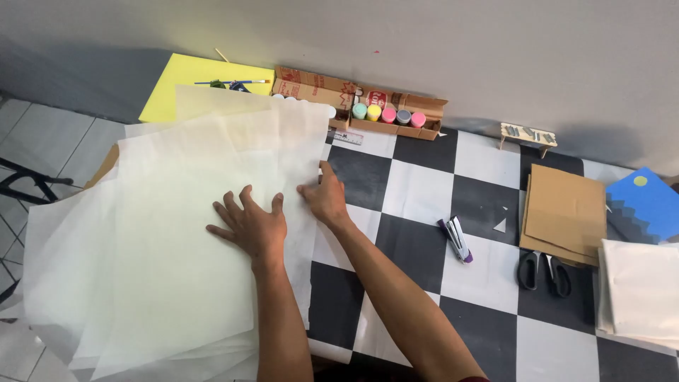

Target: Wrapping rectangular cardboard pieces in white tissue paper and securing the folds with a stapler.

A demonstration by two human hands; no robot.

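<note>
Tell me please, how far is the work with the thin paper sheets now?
Done: several thin paper sheets lie stacked on the checkered table. In hand: the left hand presses flat on the top sheet, and the right hand holds its right edge. Untouched: the stapler, the scissors, the cardboard and the paint pots.

Setting: a home craft corner, arranged at a plain grey wall. The work surface is a table (424, 205) covered in a black-and-white chequered sheet, with pale floor tiles (49, 141) visible beside it. Craft supplies identify the place: a cardboard box (368, 106) holding small paint pots (389, 114), a paintbrush (230, 83) on yellow card (184, 81), a stapler (456, 239), scissors (543, 272), cardboard pieces (562, 212) and large translucent paper sheets (163, 247).
</note>
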